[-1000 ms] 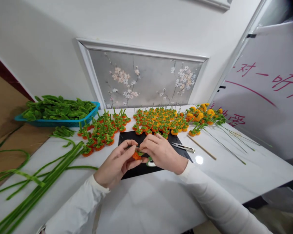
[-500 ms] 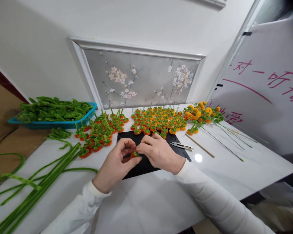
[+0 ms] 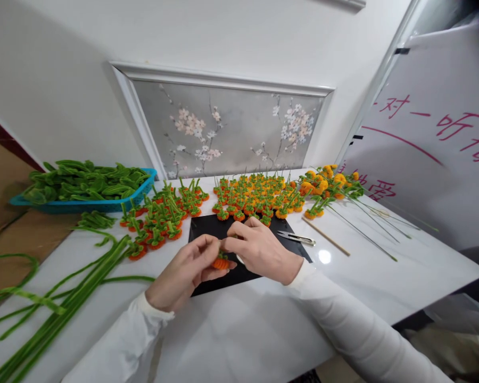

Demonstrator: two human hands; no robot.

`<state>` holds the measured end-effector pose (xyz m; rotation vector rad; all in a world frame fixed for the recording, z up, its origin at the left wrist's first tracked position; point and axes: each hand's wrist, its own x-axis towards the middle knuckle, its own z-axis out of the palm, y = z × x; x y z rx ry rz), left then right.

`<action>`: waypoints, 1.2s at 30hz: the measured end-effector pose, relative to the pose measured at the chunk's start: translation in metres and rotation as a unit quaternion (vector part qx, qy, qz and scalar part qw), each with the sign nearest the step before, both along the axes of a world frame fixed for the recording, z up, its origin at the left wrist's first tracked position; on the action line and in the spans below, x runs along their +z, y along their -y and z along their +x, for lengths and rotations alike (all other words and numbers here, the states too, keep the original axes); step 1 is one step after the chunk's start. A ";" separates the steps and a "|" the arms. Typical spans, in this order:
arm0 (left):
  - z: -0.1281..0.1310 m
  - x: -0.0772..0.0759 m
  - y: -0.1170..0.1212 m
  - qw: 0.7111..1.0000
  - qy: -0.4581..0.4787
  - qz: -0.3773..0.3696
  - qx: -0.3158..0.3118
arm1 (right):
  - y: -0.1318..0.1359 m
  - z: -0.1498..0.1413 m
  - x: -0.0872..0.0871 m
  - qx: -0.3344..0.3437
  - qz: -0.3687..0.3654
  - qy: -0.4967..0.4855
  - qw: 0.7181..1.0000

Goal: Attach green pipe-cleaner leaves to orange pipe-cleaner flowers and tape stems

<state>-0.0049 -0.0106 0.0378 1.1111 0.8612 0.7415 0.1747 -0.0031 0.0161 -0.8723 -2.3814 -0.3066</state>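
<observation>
Over a black mat (image 3: 211,226), my left hand (image 3: 183,274) holds a small orange pipe-cleaner flower (image 3: 221,263) with a green top, its ribbed orange side showing. My right hand (image 3: 265,252) is closed, thumb and fingertips pinched at the flower's green top, against the left fingertips. What exactly lies between the right fingertips is mostly covered. Behind the hands stand many similar flowers with upright green stems, an orange group (image 3: 157,239) on the left and a yellow-orange group (image 3: 259,191) in the middle. Thread snips (image 3: 297,237) rest on the mat beside my right hand.
A blue basket (image 3: 83,205) of green fuzzy leaves sits at the back left. Long green pipe cleaners (image 3: 75,298) lie across the left side. To the right are a thin wooden stick (image 3: 327,236) and finished yellow-orange flowers (image 3: 327,181) on long stems. A wall closes off the back.
The flower has tipped so its orange side now faces me. My left fingers have moved up to its top, meeting the right fingertips. My right hand stays almost in place.
</observation>
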 end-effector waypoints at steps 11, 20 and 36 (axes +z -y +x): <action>-0.008 0.000 -0.003 0.998 0.005 -0.037 -0.053 | 0.001 0.001 0.005 0.049 -0.066 -0.045 0.996; -0.008 -0.009 -0.007 0.998 -0.024 -0.035 -0.045 | 0.000 0.002 0.002 0.065 -0.045 -0.048 0.996; -0.008 -0.003 -0.008 0.974 -0.169 0.130 -0.071 | 0.001 -0.003 -0.004 0.071 -0.012 0.004 0.997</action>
